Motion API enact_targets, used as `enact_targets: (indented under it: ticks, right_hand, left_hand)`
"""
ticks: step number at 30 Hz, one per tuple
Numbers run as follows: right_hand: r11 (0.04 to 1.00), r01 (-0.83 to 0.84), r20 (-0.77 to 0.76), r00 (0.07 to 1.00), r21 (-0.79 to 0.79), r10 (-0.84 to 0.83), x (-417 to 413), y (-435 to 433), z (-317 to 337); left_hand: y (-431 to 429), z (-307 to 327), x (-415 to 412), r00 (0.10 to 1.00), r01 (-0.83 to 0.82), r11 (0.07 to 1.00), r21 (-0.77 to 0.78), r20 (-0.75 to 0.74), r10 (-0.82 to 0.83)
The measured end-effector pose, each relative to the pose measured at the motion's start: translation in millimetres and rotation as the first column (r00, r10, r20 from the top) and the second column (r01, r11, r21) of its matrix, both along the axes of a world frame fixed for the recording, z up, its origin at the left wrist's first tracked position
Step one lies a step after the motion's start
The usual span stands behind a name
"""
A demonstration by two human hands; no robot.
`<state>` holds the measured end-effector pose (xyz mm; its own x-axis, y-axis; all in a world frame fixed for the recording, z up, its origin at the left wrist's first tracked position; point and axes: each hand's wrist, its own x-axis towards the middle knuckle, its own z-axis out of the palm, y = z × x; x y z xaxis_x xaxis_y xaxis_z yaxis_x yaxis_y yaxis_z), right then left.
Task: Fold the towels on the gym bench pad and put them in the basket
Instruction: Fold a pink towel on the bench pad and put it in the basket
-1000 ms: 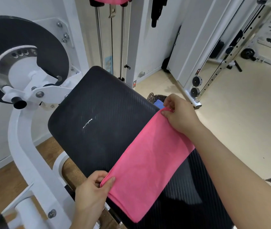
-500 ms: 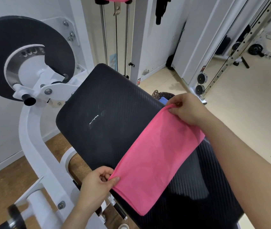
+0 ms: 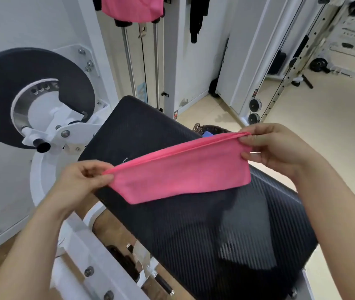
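**Pink towel held up over bench, pinched at both ends**

L hand (image 3: 81, 182) & R hand (image 3: 274, 148) each hold one top corner of the pink towel (image 3: 183, 169). L fingers (image 3: 98, 169) are curled w/ the thumb pressed on the cloth, pinching the left end. R fingers (image 3: 249, 138) pinch the right end the same way. The top edge is pulled taut btw the two hands, slanting up from left to right. Doubled layers show along it, so the towel is folded into a long narrow strip. The rest hangs down in front of the black bench (image 3: 194, 230), w/ a soft shadow on the pad right below. Can't tell if the lower edge touches the pad. The towel is over the bench's middle, not in the basket.

Basket (image 3: 213, 127): dark, woven, just past the bench's far edge, mostly hidden behind bench & towel. A blue thing (image 3: 207, 134) shows inside it.

Around: a white frame (image 3: 42, 182) stands on the bench's left w/ a big black disc (image 3: 3, 100) on it. A 2nd pink towel (image 3: 132, 7) hangs at the top above the chrome rods (image 3: 129, 61), well apart from the hands. A black strap (image 3: 196, 20) hangs to its right. Two pulleys (image 3: 255, 105) sit by the white post at right, w/ beige floor (image 3: 323, 137) beyond.
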<state>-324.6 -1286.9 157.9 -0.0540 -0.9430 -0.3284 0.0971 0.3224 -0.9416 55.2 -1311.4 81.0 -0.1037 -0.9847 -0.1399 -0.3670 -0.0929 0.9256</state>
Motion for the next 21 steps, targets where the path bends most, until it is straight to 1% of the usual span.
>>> enact_targets:
  ticks: [1, 3, 5, 6, 8, 10, 12, 13, 14, 15, 16, 17, 18, 19, 20, 21]
  right_hand:
    - [0.997, -0.011, -0.013, 1.000, -0.071, 0.010, 1, 12, 3]
    - [0.975, -0.070, -0.183, 0.983, -0.212, 0.031, 8, 41, 5]
    - [0.952, -0.122, -0.337, 0.941, -0.280, 0.022, 20, 68, 1]
    - [0.950, -0.146, -0.392, 0.920, -0.277, 0.027, 26, 80, -6]
    - [0.955, -0.203, -0.518, 0.853, -0.216, 0.064, 38, 98, -26]
    - [0.953, -0.277, -0.592, 0.791, -0.121, 0.155, 49, 112, -49]
    - [0.942, -0.333, -0.582, 0.774, -0.039, 0.249, 55, 122, -63]
    - [0.944, -0.331, -0.527, 0.805, -0.020, 0.271, 56, 124, -66]
    - [0.955, -0.298, -0.425, 0.865, -0.009, 0.266, 55, 126, -66]
    - [0.969, -0.247, -0.278, 0.931, 0.001, 0.238, 54, 127, -65]
    - [0.981, -0.194, -0.134, 0.971, 0.026, 0.196, 53, 128, -65]
    - [0.988, -0.146, -0.031, 0.988, 0.050, 0.148, 54, 128, -64]
    - [0.991, -0.113, 0.002, 0.994, 0.071, 0.113, 55, 129, -66]
    - [0.993, -0.083, -0.031, 0.996, 0.087, 0.086, 57, 129, -69]
    - [0.994, -0.054, -0.145, 0.987, 0.090, 0.067, 59, 128, -75]
    - [0.997, -0.018, -0.314, 0.948, 0.077, 0.041, 61, 127, -81]
  left_hand:
    - [-9, 10, 0, 1.000, -0.021, 0.997, -0.068, 0.021, 0.022]
    - [-20, 26, -2, 0.996, -0.085, 0.979, -0.188, 0.017, 0.090]
    - [-26, 24, -4, 0.980, -0.188, 0.945, -0.267, 0.010, 0.198]
    - [-27, 19, -5, 0.971, -0.230, 0.932, -0.282, 0.002, 0.240]
    - [-23, 6, -8, 0.958, -0.285, 0.927, -0.243, -0.074, 0.275]
    - [-11, -12, -5, 0.958, -0.278, 0.942, -0.186, -0.128, 0.257]
    - [-2, -25, 5, 0.972, -0.216, 0.964, -0.154, -0.123, 0.198]
    - [-1, -28, 11, 0.975, -0.191, 0.972, -0.140, -0.143, 0.171]
    - [-1, -27, 16, 0.972, -0.170, 0.978, -0.124, -0.184, 0.145]
    - [-4, -24, 19, 0.965, -0.155, 0.982, -0.107, -0.231, 0.127]
    - [-7, -19, 19, 0.957, -0.147, 0.985, -0.093, -0.264, 0.118]
    - [-13, -16, 16, 0.953, -0.158, 0.984, -0.082, -0.274, 0.130]
    - [-18, -15, 10, 0.955, -0.171, 0.981, -0.086, -0.261, 0.144]
    - [-26, -17, 1, 0.964, -0.182, 0.978, -0.097, -0.212, 0.158]
    - [-34, -21, -8, 0.976, -0.180, 0.977, -0.118, -0.142, 0.163]
    - [-42, -26, -18, 0.986, -0.159, 0.977, -0.143, -0.063, 0.152]
